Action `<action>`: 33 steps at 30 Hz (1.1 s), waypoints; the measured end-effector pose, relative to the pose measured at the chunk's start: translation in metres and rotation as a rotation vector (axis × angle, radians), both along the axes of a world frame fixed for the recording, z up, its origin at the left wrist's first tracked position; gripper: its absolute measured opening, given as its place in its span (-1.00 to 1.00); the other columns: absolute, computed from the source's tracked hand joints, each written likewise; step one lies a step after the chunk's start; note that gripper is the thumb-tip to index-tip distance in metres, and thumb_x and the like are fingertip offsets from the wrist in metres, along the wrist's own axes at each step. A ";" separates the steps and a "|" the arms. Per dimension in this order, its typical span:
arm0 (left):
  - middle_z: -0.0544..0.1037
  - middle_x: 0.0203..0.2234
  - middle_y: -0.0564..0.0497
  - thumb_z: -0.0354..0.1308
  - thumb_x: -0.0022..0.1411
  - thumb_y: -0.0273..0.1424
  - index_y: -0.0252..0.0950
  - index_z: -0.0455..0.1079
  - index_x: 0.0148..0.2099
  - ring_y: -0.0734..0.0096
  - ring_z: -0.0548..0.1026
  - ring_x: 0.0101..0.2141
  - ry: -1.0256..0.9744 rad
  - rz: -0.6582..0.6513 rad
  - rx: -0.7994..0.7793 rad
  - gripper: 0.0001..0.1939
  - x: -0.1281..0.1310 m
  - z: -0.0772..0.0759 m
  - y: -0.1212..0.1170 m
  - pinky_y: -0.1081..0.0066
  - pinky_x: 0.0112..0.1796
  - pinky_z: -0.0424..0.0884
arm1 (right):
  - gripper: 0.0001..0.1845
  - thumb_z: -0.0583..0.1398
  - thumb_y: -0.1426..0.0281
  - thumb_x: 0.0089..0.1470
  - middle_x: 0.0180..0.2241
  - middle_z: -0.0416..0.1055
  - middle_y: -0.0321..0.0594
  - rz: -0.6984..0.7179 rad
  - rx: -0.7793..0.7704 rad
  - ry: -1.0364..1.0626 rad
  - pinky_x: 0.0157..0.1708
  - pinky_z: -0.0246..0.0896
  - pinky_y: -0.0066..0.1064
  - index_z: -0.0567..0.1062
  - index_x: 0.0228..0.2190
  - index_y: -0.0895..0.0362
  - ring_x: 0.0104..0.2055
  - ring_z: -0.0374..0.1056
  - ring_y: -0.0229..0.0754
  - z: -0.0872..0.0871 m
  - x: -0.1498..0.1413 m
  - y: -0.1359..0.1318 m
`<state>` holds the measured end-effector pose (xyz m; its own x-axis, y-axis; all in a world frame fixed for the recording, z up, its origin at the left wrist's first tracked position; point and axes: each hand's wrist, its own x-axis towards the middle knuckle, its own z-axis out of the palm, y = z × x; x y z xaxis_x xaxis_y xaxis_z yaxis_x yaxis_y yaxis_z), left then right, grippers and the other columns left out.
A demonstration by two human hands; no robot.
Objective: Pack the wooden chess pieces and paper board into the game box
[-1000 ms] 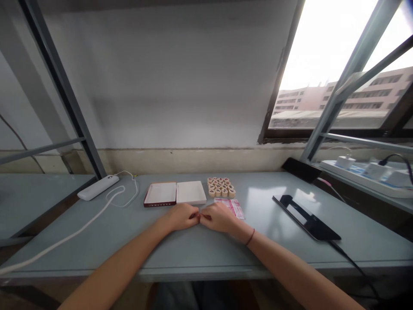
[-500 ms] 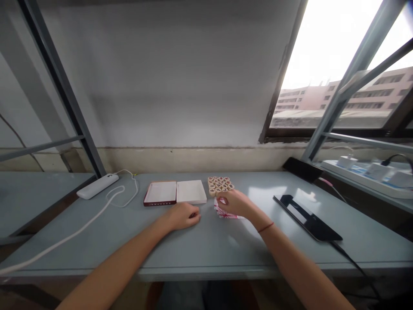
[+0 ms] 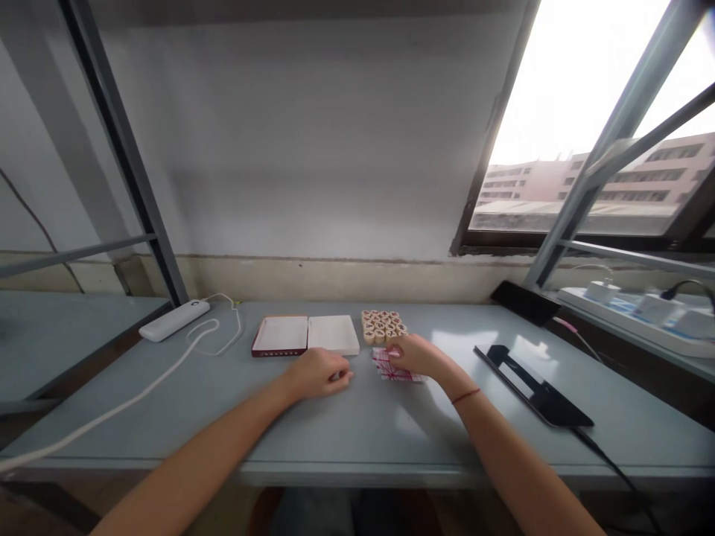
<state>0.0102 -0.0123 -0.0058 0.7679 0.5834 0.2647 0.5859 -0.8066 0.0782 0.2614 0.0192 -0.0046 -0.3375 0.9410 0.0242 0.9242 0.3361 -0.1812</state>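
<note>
On the desk, my right hand [image 3: 416, 355] is closed in a pinch on a folded paper chessboard [image 3: 398, 370], white with red lines. The hand hides part of the sheet. Just beyond it, several round wooden Chinese chess pieces [image 3: 383, 325] with red and dark characters sit packed in a block. My left hand [image 3: 321, 372] rests on the desk with its fingers curled in, and nothing shows in them. An open box stands behind that hand: a dark red tray with a white inside [image 3: 280, 333], and a white half [image 3: 334, 335] against its right side.
A black tablet-like device [image 3: 533, 383] with a cable lies at the right. Behind it are a dark slab [image 3: 525, 301] and a white power strip [image 3: 631, 318] with plugs. On the left, another white power strip [image 3: 174, 320] trails a white cord [image 3: 126, 409] across the desk [image 3: 357, 439].
The view has shifted slightly. My right hand stays at the paper chessboard, and more of the sheet's red lines show now. My left hand has hardly moved.
</note>
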 end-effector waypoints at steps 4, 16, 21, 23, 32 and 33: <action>0.45 -0.47 -0.02 -0.07 0.23 -0.36 -0.29 0.39 -0.34 0.37 0.36 -0.36 -0.107 0.184 0.155 -0.77 -0.003 0.009 0.003 0.38 -0.27 0.18 | -0.83 0.09 0.45 -0.08 -0.48 0.40 -0.21 -0.034 0.038 -0.014 -0.55 -0.16 -0.50 0.48 -0.42 0.12 -0.48 0.21 -0.27 -0.004 -0.005 0.001; 0.52 -0.39 0.00 -0.03 0.24 -0.32 -0.26 0.45 -0.33 0.40 0.40 -0.32 0.041 0.111 -0.056 -0.74 -0.027 0.016 0.011 0.37 -0.24 0.11 | -0.79 0.03 0.38 0.00 -0.66 0.18 -0.36 0.131 0.284 0.255 -0.50 -0.09 -0.53 0.43 -0.52 0.13 -0.58 0.03 -0.35 0.043 -0.033 -0.015; 0.48 -0.45 0.02 -0.14 0.27 -0.34 -0.31 0.43 -0.34 0.46 0.38 -0.40 -0.155 0.266 -0.037 -0.67 -0.040 0.028 0.026 0.48 -0.33 0.19 | -0.79 0.03 0.44 -0.02 -0.58 0.35 -0.29 0.173 0.221 0.063 -0.54 -0.18 -0.47 0.47 -0.48 0.10 -0.56 0.13 -0.32 0.055 -0.078 -0.004; 0.49 -0.39 0.00 -0.15 0.26 -0.35 -0.30 0.45 -0.29 0.43 0.40 -0.36 -0.168 0.425 -0.002 -0.66 -0.046 0.030 0.037 0.48 -0.30 0.22 | -0.76 0.01 0.46 -0.02 -0.56 0.38 -0.25 0.205 0.184 -0.009 -0.54 -0.19 -0.46 0.49 -0.47 0.11 -0.55 0.17 -0.30 0.050 -0.092 0.001; 0.55 -0.28 -0.03 0.07 0.06 -0.27 -0.14 0.53 -0.29 0.22 0.45 -0.24 0.159 0.536 -0.183 -0.77 -0.035 0.020 0.070 0.37 -0.25 0.26 | -0.61 0.09 0.42 -0.02 -0.23 0.45 -0.16 0.328 0.087 -0.055 -0.39 0.05 -0.45 0.43 -0.11 0.05 -0.27 0.34 -0.16 0.014 -0.094 0.002; 0.56 -0.30 -0.03 0.07 0.07 -0.28 -0.13 0.53 -0.30 0.22 0.45 -0.25 0.150 0.540 -0.184 -0.77 -0.034 0.018 0.071 0.37 -0.26 0.26 | -0.64 0.09 0.43 -0.02 -0.21 0.43 -0.15 0.357 0.104 -0.058 -0.34 0.07 -0.45 0.45 -0.13 0.07 -0.23 0.33 -0.15 0.012 -0.093 0.002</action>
